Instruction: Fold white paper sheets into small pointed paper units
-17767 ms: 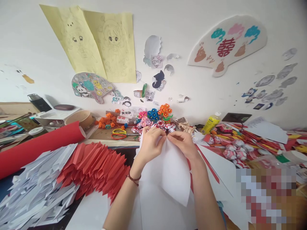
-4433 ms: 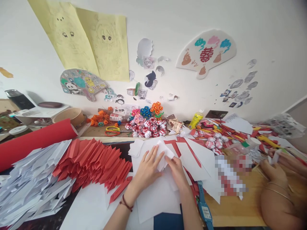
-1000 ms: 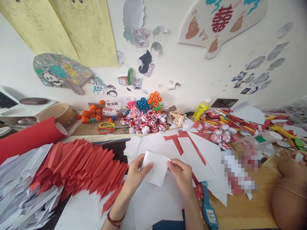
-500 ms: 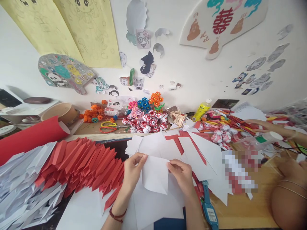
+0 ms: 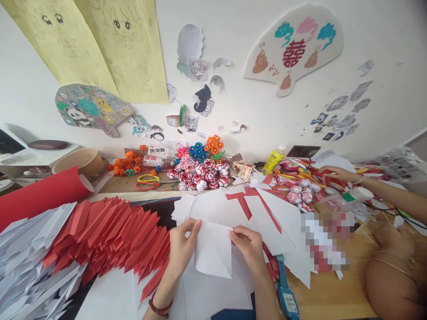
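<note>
A small square of white paper (image 5: 213,251) hangs between my two hands, its lower edge curling slightly. My left hand (image 5: 185,242) pinches its upper left corner between thumb and fingers. At the upper right corner, my right hand (image 5: 247,242) pinches it in the same way. Beneath lies a larger white sheet (image 5: 222,293) on the table. Just beyond my hands are more white sheets (image 5: 208,204) with cut edges and a red paper piece (image 5: 245,206). Folded red paper strips (image 5: 113,235) are piled left of my left hand.
Folded white strips (image 5: 30,262) and a red roll (image 5: 40,195) lie at left. Red-and-white paper flowers (image 5: 203,175) and scissors (image 5: 148,181) sit at the back. A blue watch (image 5: 286,293) lies right of my arm. At right, a co-worker's hand (image 5: 338,173) reaches over coloured strips.
The white square, tilted and held lower on its left side a second ago, now hangs upright by both top corners. A co-worker's arm has come in over the coloured strips at right.
</note>
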`<state>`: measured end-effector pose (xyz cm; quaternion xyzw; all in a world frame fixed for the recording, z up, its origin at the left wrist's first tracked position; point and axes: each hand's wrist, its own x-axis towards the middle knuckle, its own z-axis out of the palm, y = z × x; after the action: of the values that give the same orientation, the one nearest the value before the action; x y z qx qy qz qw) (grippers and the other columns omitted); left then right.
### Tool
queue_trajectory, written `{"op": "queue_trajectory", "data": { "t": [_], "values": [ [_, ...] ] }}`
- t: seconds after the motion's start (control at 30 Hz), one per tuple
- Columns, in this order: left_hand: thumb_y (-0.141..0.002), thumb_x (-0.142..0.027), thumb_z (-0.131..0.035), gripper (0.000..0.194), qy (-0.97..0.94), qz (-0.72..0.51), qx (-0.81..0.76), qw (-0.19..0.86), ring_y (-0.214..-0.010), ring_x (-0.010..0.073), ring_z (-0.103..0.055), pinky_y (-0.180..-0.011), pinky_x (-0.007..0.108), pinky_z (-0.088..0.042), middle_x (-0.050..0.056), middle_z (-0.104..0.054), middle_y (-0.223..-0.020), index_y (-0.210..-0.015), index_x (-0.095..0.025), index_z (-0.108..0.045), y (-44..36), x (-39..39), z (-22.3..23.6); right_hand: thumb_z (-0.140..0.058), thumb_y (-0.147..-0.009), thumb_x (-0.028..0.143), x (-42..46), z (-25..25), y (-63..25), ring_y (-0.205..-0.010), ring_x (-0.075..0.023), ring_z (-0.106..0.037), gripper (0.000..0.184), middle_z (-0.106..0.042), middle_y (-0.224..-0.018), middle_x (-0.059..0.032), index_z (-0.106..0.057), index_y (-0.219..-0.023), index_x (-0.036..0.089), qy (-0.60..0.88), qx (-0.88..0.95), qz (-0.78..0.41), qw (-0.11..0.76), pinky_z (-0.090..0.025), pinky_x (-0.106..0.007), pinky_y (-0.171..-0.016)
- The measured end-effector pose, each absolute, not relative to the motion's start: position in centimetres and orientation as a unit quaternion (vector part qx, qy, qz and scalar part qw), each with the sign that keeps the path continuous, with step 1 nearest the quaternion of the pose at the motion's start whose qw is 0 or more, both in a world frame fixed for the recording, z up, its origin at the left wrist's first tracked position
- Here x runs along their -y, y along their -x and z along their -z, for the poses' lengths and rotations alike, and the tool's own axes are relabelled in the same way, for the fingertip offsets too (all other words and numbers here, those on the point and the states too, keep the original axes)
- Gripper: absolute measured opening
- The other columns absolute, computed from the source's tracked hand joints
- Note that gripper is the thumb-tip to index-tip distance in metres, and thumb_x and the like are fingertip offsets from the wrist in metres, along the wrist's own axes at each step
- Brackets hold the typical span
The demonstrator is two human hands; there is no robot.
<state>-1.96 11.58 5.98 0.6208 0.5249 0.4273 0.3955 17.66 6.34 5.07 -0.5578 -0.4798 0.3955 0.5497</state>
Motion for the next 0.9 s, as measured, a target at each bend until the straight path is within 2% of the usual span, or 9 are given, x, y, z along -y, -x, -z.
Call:
{"op": "queue_trajectory", "data": {
  "t": [0.1, 0.27, 0.43, 0.6, 0.8, 0.9],
  "values": [
    [-0.085, -0.048, -0.054, 0.038, -0.619, -0.429, -0.533, 0.385, -0.058, 0.0117, -0.042, -0.058, 0.020, -0.032, -0.002, -0.049, -0.057, -0.065, -0.016, -0.059, 2.08, -11.61, -6.12, -0.065, -0.081, 0.037, -6.34, -5.31, -17.49, -0.062, -0.0158, -0.053, 0.025, -0.058, -0.063, -0.0009, -0.066, -0.066, 0.018, 0.551, 0.491, -0.390, 0.551, -0.041, -0.027, -0.060],
    [-0.086, -0.048, -0.052, 0.037, -0.633, -0.416, -0.494, 0.427, -0.063, 0.0131, -0.046, -0.060, 0.020, -0.035, 0.000, -0.055, -0.064, -0.071, -0.015, -0.064, 2.05, -11.82, -6.13, -0.065, -0.081, 0.037, -6.30, -5.33, -17.50, -0.062, -0.0159, -0.052, 0.025, -0.057, -0.062, -0.0004, -0.065, -0.065, 0.018, 0.556, 0.478, -0.368, 0.572, -0.040, -0.026, -0.059],
    [-0.084, -0.046, -0.055, 0.037, -0.638, -0.415, -0.534, 0.369, -0.056, 0.0103, -0.039, -0.055, 0.019, -0.030, -0.003, -0.047, -0.055, -0.065, -0.015, -0.062, 2.01, -11.67, -5.56, -0.065, -0.082, 0.035, -6.19, -5.15, -17.55, -0.064, -0.0159, -0.053, 0.022, -0.058, -0.064, -0.0009, -0.066, -0.067, 0.018, 0.554, 0.478, -0.366, 0.575, -0.041, -0.027, -0.061],
    [-0.087, -0.046, -0.052, 0.037, -0.654, -0.409, -0.506, 0.386, -0.059, 0.0106, -0.041, -0.057, 0.019, -0.032, -0.002, -0.051, -0.060, -0.072, -0.015, -0.065, 1.84, -11.67, -5.75, -0.066, -0.081, 0.033, -6.09, -5.16, -17.53, -0.063, -0.0150, -0.051, 0.022, -0.057, -0.062, -0.0001, -0.065, -0.066, 0.017, 0.555, 0.465, -0.360, 0.588, -0.040, -0.026, -0.060],
    [-0.086, -0.047, -0.053, 0.041, -0.662, -0.407, -0.534, 0.334, -0.054, 0.0089, -0.033, -0.053, 0.020, -0.026, -0.004, -0.040, -0.052, -0.064, -0.014, -0.062, 1.79, -11.43, -5.61, -0.066, -0.081, 0.034, -5.92, -5.33, -17.42, -0.062, -0.0145, -0.051, 0.022, -0.057, -0.062, -0.0001, -0.067, -0.068, 0.017, 0.549, 0.462, -0.361, 0.596, -0.040, -0.026, -0.058],
    [-0.086, -0.048, -0.052, 0.040, -0.654, -0.411, -0.516, 0.371, -0.057, 0.0101, -0.039, -0.055, 0.020, -0.030, -0.003, -0.050, -0.057, -0.070, -0.014, -0.066, 1.83, -11.46, -5.42, -0.066, -0.081, 0.034, -5.95, -5.15, -17.53, -0.062, -0.0147, -0.051, 0.022, -0.056, -0.062, -0.0002, -0.067, -0.068, 0.017, 0.547, 0.460, -0.359, 0.600, -0.040, -0.026, -0.059]
  ]
}}
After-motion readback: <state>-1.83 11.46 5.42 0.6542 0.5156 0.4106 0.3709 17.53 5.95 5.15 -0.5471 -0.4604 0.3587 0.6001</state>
